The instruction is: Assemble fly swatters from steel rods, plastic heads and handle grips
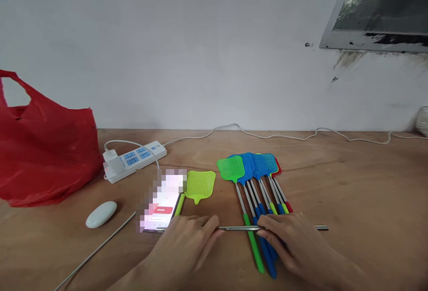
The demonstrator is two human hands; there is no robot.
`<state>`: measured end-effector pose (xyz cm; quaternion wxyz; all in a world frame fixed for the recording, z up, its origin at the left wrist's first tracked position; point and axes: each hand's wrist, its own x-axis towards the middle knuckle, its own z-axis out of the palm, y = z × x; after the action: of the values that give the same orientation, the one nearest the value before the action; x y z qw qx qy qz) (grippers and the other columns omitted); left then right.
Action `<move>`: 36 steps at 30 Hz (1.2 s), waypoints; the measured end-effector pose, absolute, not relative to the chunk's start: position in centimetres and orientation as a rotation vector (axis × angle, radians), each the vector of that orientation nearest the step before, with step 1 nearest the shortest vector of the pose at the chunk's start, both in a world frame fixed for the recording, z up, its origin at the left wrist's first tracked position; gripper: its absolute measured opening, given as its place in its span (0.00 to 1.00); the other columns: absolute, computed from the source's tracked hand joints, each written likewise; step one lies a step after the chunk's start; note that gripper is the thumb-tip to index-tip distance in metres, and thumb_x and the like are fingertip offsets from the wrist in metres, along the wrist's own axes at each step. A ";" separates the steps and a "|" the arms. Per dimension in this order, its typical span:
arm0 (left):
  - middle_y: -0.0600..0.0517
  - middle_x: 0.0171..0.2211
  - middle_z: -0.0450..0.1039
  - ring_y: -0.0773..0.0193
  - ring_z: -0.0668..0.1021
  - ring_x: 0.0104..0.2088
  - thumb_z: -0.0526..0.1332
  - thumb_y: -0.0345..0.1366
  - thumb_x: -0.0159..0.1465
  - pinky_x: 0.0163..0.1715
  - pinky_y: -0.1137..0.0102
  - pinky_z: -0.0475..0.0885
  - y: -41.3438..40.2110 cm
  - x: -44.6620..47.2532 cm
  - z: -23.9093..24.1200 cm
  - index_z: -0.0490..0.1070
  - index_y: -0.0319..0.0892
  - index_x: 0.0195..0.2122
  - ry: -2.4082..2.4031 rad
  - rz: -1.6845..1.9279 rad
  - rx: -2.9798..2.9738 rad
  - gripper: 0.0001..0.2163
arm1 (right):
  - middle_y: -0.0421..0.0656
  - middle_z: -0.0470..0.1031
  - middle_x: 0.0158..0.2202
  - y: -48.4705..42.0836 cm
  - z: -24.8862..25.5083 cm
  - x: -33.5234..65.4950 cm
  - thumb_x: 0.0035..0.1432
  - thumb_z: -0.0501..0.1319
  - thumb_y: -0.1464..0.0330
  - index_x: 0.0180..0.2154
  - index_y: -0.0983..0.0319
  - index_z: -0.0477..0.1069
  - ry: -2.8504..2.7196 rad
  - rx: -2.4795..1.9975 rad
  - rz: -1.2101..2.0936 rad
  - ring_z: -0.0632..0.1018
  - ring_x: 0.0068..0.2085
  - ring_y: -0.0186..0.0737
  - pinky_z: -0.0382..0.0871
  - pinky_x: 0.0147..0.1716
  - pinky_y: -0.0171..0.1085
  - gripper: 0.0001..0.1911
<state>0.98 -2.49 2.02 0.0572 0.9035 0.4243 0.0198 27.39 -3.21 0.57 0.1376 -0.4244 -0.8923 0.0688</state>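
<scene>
A thin silver telescopic metal rod (239,228) lies level across the view, between my two hands. My left hand (191,239) is closed around its left part, and my right hand (290,240) pinches it further right, with the end sticking out beyond. Behind my left hand lie a loose yellow-green fly swatter head (199,184) and a yellow-green handle (179,205). Beneath and behind my right hand is a fanned pile of fly swatters (249,167) in green, blue, yellow-green and red, with silver shafts. My right hand hides some of their handles.
A lit phone (163,199) lies left of the swatter head. Further left are a white mouse (101,214), a white power strip (135,161) and a red plastic bag (47,148). A white cable (277,136) runs along the wall, and a grey cable (96,250) crosses the wooden table.
</scene>
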 end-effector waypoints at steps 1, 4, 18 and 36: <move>0.51 0.31 0.78 0.55 0.79 0.28 0.48 0.36 0.75 0.23 0.68 0.59 -2.4 0.7 2.1 0.65 0.44 0.34 1.325 0.056 2.738 0.12 | 0.38 0.76 0.29 -3.2 0.7 27.5 0.72 0.47 0.67 0.35 0.57 0.66 -2.549 -1.245 0.226 0.75 0.26 0.38 0.54 0.25 0.36 0.13; 0.52 0.30 0.76 0.57 0.77 0.27 0.48 0.36 0.75 0.23 0.69 0.58 -1.9 -0.5 2.0 0.65 0.44 0.33 1.304 0.053 2.729 0.13 | 0.41 0.78 0.34 -3.2 0.9 28.2 0.71 0.51 0.64 0.40 0.57 0.69 -2.494 -1.298 0.266 0.78 0.31 0.40 0.61 0.29 0.36 0.10; 0.52 0.25 0.74 0.58 0.75 0.23 0.40 0.40 0.76 0.23 0.68 0.53 -1.7 -4.4 0.5 0.65 0.45 0.31 1.324 0.142 2.800 0.20 | 0.42 0.76 0.32 -2.4 0.2 32.1 0.72 0.48 0.67 0.35 0.58 0.69 -2.608 -1.251 0.204 0.77 0.30 0.40 0.65 0.29 0.37 0.14; 0.53 0.30 0.74 0.59 0.76 0.27 0.43 0.41 0.77 0.26 0.68 0.60 -2.1 -1.3 1.2 0.63 0.44 0.34 1.117 0.289 2.687 0.16 | 0.40 0.77 0.33 -2.8 -0.1 28.1 0.73 0.45 0.65 0.40 0.57 0.69 -2.645 -1.191 0.141 0.77 0.28 0.41 0.58 0.26 0.38 0.16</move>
<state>-1.31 -2.12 1.21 0.1084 0.9135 0.3796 0.0983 28.13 -2.81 -0.08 0.1183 -0.4071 -0.9044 0.0482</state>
